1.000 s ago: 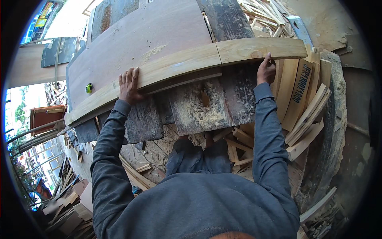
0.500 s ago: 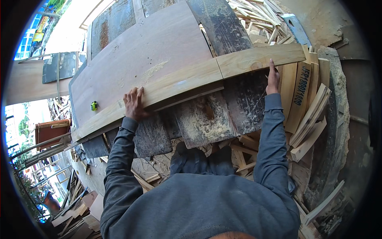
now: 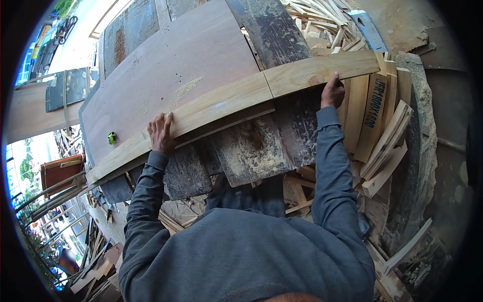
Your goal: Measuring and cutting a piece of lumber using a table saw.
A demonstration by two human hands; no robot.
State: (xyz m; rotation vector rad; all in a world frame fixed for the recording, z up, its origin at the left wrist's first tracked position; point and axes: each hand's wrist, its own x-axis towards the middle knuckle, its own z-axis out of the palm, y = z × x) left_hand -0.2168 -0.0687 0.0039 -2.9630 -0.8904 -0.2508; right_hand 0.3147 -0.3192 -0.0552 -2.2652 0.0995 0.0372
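A long, pale wooden plank [image 3: 221,103] lies across the near edge of a smooth plywood sheet [image 3: 136,85], with a thin dark line crossing its width right of the middle. My left hand [image 3: 161,134] grips the plank left of its middle, fingers over the top face and thumb at the near edge. Toward the plank's right end, my right hand [image 3: 332,92] holds the near edge, thumb on top and the other fingers underneath, partly hidden. A bright green and black tape measure [image 3: 111,138] rests on the plywood beyond the plank's left part.
Dark, worn boards [image 3: 251,146] dusted with sawdust jut out below the plank, close to my legs. Cut timber pieces [image 3: 370,116] are stacked at the right. Beyond lie a heap of offcuts [image 3: 322,22] and a bluish handsaw [image 3: 370,29]. Scrap wood [image 3: 100,272] litters the lower left.
The whole view has shifted slightly, moving the scene a little left. My right hand's fingers have curled closer round the plank's edge. The left hand keeps its place on the plank.
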